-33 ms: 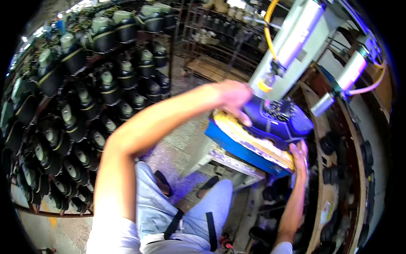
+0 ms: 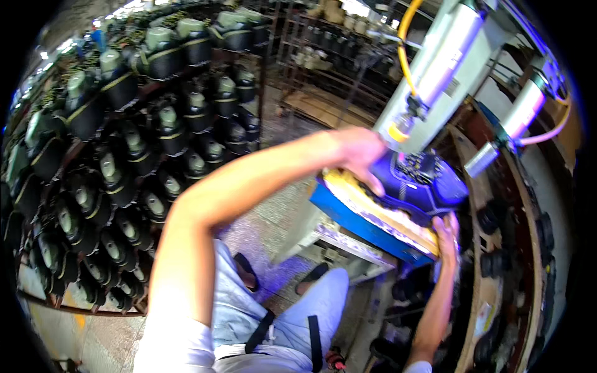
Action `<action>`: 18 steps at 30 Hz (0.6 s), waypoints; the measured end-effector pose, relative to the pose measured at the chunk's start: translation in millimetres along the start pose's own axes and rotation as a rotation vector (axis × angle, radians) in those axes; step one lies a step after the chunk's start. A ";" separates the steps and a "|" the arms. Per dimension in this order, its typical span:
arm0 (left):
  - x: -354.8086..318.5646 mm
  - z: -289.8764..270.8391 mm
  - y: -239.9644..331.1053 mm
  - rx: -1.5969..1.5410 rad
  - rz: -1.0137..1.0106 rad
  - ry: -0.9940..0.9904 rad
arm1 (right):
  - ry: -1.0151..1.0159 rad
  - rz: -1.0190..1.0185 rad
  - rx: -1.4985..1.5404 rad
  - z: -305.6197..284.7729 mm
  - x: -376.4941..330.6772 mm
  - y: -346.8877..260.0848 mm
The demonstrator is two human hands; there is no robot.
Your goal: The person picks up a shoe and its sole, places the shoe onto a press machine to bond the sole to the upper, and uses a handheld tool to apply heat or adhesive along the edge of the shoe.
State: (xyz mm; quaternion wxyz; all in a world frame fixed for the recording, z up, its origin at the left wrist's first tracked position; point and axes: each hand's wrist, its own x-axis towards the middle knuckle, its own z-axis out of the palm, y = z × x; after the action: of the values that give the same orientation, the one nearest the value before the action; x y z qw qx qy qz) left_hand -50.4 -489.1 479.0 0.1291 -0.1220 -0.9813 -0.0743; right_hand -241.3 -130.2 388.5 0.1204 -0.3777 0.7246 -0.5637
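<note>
A dark lace-up shoe (image 2: 451, 186), purplish under the light, lies on a worn yellow and white pad (image 2: 348, 186) atop a blue block (image 2: 354, 216). Its toe points right. My left hand (image 2: 360, 152) is closed around the heel end, thumb along the near side. At the toe end, my right hand (image 2: 446, 235) grips the shoe's lower edge beside the pad's corner; its fingertips are partly hidden. Just above the shoe hangs a metal press cylinder (image 2: 448, 56) with a yellowish lower end. A second cylinder (image 2: 516, 118) hangs beyond the toe.
A tall rack (image 2: 264, 74) of dark shoe uppers on lasts fills the left. Wooden shelving (image 2: 476, 298) with dark soles or shoes runs along the right. The block sits on a pale machine stand (image 2: 305, 236). A yellow hose (image 2: 405, 37) hangs by the near cylinder.
The whole view has shifted slightly, so everything sits a little farther right and mostly lower. Both hands keep their places on the shoe.
</note>
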 end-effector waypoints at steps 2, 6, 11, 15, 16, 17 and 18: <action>7.7 15.8 3.9 0.056 0.075 0.239 | 0.024 -0.035 0.018 4.8 0.7 2.8; 6.2 6.3 18.4 0.042 -0.034 0.092 | 0.018 -0.064 0.086 2.6 -2.3 2.4; 1.8 26.2 17.2 0.016 0.024 0.267 | 0.062 -0.064 0.028 -1.0 -10.9 -2.3; 9.8 20.7 10.2 0.046 0.055 0.201 | 0.111 -0.048 -0.008 3.3 -18.1 1.3; 8.2 21.5 6.7 0.047 0.044 0.198 | 0.131 -0.064 0.038 10.3 -15.2 2.7; 6.6 21.8 2.4 0.031 0.024 0.180 | 0.107 -0.058 0.044 12.5 -10.9 3.6; 6.0 17.2 2.4 0.004 0.028 0.169 | 0.108 -0.051 0.037 3.9 -8.1 15.7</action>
State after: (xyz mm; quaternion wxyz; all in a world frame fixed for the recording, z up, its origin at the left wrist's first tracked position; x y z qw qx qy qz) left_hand -59.5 -482.5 464.5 0.2129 -0.1287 -0.9652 -0.0805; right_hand -239.9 -126.3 370.9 0.0738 -0.3628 0.7096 -0.5995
